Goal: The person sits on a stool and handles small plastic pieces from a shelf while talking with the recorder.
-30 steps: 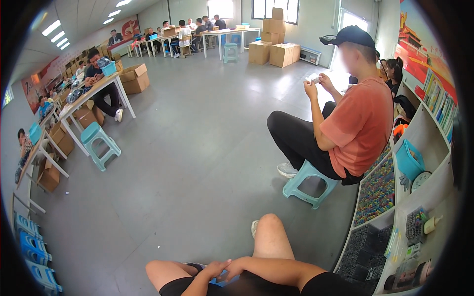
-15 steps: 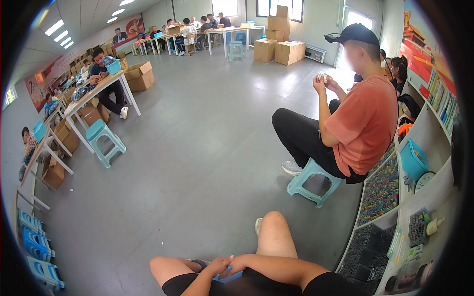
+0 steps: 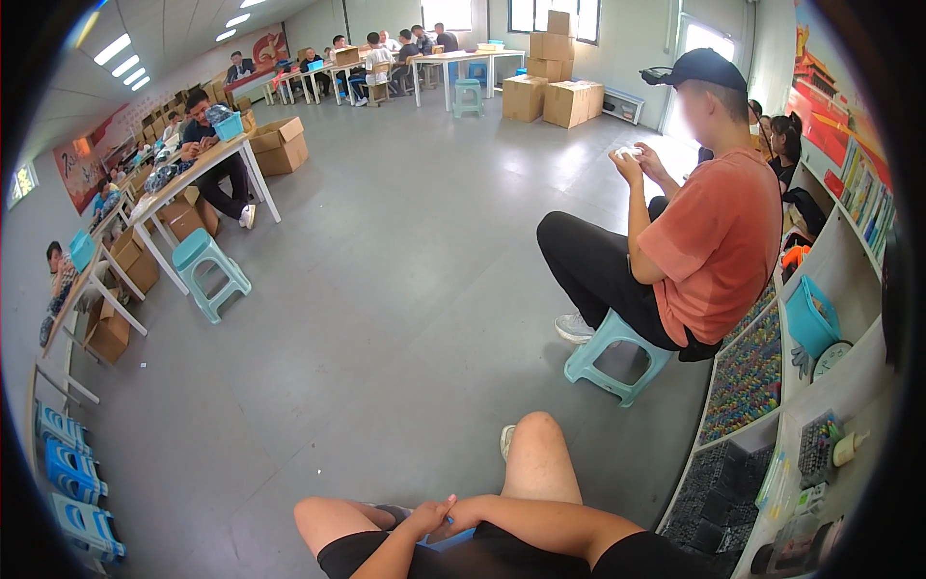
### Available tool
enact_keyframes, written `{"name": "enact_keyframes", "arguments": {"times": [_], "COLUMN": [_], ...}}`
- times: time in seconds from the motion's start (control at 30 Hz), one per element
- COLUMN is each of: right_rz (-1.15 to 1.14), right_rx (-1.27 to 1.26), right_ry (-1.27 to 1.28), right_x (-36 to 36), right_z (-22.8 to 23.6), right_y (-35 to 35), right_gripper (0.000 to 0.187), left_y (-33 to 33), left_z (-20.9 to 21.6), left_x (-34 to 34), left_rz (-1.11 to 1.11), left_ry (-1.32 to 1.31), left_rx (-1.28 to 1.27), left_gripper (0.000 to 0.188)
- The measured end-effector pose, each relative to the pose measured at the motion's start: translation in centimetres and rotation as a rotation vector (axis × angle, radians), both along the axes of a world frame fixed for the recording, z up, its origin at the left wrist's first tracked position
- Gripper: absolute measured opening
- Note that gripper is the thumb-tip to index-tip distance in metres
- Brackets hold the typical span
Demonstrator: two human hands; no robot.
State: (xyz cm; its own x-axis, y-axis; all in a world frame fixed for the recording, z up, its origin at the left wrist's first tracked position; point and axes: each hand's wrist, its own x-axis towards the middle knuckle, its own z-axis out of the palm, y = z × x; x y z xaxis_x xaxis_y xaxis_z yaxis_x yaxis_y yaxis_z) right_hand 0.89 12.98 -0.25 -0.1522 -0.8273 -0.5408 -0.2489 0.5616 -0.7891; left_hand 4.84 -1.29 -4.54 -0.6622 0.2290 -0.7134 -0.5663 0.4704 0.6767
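My left hand (image 3: pixel 427 521) and my right hand (image 3: pixel 468 513) meet in my lap, low in the view, between my bare knees. Their fingers are closed and touch one another. A small spot of blue shows between them; whether they hold anything is too small to tell. Just below the hands a blue surface (image 3: pixel 449 540) shows between my thighs, partly covered by my wrists and dark shorts. Ahead on the right, a person in an orange-red shirt (image 3: pixel 709 241) sits on a pale teal stool (image 3: pixel 617 359) with a small white thing (image 3: pixel 625 152) in both hands.
Shelves (image 3: pixel 786 405) along my right hold bins of colourful small parts (image 3: pixel 738 381), black pieces (image 3: pixel 719 492) and a blue basket (image 3: pixel 812 317). Stools (image 3: pixel 72 473) stack at the left. Another stool (image 3: pixel 210 273) stands by a table (image 3: pixel 198 174); cartons (image 3: pixel 569 101) pile at the back.
The view has shifted slightly. My hands stay together in my lap, with a small change in what shows between the fingers. The seated person's hands have moved a little around the white thing.
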Motion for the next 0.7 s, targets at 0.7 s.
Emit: {"name": "enact_keyframes", "arguments": {"times": [0.7], "right_rz": [-0.031], "right_rx": [-0.065], "right_ry": [0.001], "right_x": [0.3], "right_z": [-4.5], "right_y": [-0.5], "right_gripper": [0.031], "left_y": [0.1], "left_z": [-3.6], "left_x": [0.0], "left_rz": [0.077], "left_ry": [-0.033], "left_rx": [-0.010], "left_gripper": [0.065]}}
